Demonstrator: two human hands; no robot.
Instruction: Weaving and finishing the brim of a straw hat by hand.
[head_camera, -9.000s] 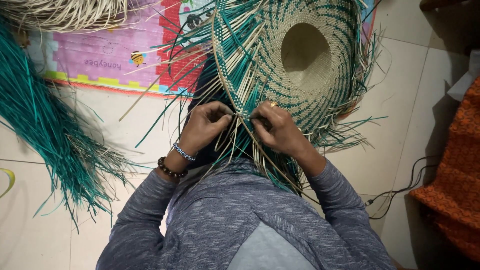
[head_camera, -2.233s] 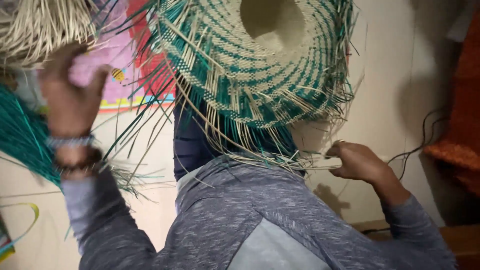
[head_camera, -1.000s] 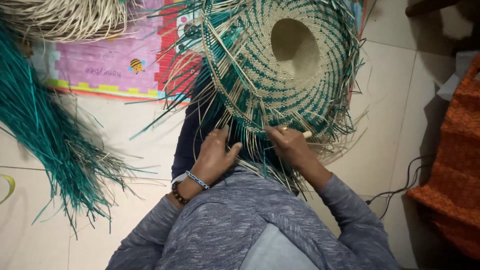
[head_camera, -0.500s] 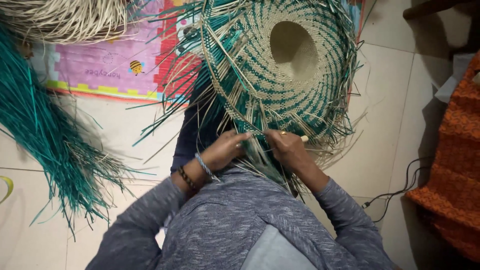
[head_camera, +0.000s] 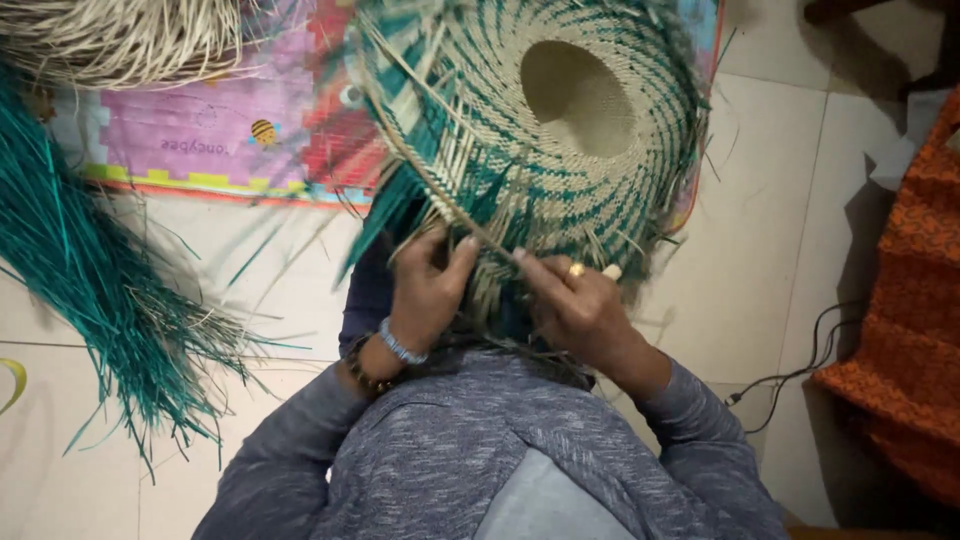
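A half-woven hat (head_camera: 560, 150) of pale straw and teal strips rests on my lap, crown hollow facing up, loose strand ends sticking out around its rim. My left hand (head_camera: 425, 295), with bracelets at the wrist, pinches strands at the near edge of the rim. My right hand (head_camera: 575, 305), wearing a ring, grips a pale straw strand (head_camera: 440, 195) that runs up and to the left across the weave. Both hands sit close together at the rim's near edge.
A bundle of teal strips (head_camera: 90, 290) lies on the tiled floor at left. A heap of pale straw (head_camera: 120, 35) sits at top left on a colourful play mat (head_camera: 220, 130). Orange woven cloth (head_camera: 915, 320) is at right, beside a dark cable (head_camera: 790, 375).
The left hand reached out to the left, then came back to the rim. Since half a second ago both hands have closed in on the strands and the hat has shifted slightly.
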